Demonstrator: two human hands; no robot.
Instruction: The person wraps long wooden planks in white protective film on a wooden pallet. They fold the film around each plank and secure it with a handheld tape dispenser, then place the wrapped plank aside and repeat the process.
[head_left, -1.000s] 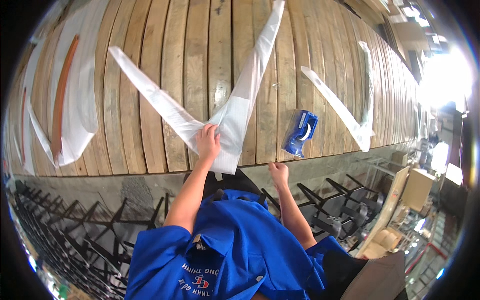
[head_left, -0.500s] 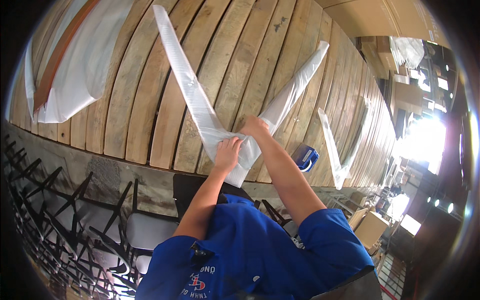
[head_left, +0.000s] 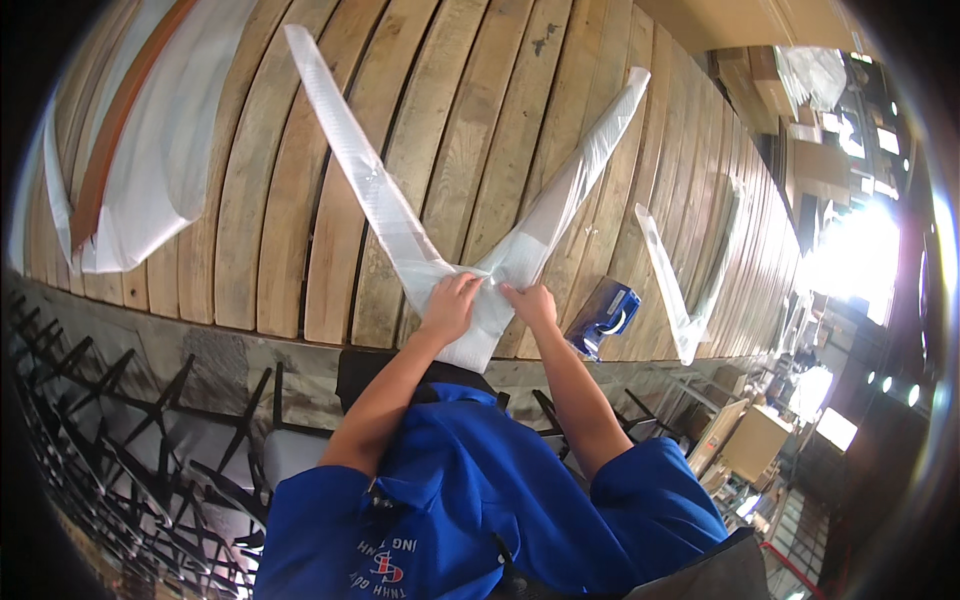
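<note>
grip: left hand [head_left: 452, 305] has its fingers bent over the white film at the corner of the v-shaped wrapped piece [head_left: 490, 328]; right hand [head_left: 533, 303] has its thumb laid on the same film just beside it, fingers curled under. can't tell if either truly pinches the film or only presses it. head view (only one): piece lies on the slatted wood table [head_left: 325, 255], corner at the near edge, both legs pointing away. film looks gathered between the hands; what's inside is hidden. blue tape dispenser [head_left: 622, 305] sits near the right hand, untouched, with a second wrapped v [head_left: 660, 260] past it. far left, a brown strip [head_left: 112, 140] lies on white sheeting [head_left: 165, 175]. my read: step in hand is folding and tightening wrap at the corner. next move calls for one hand keeping the fold flat, freeing the right for tape, as the dispenser's on that side.
</note>
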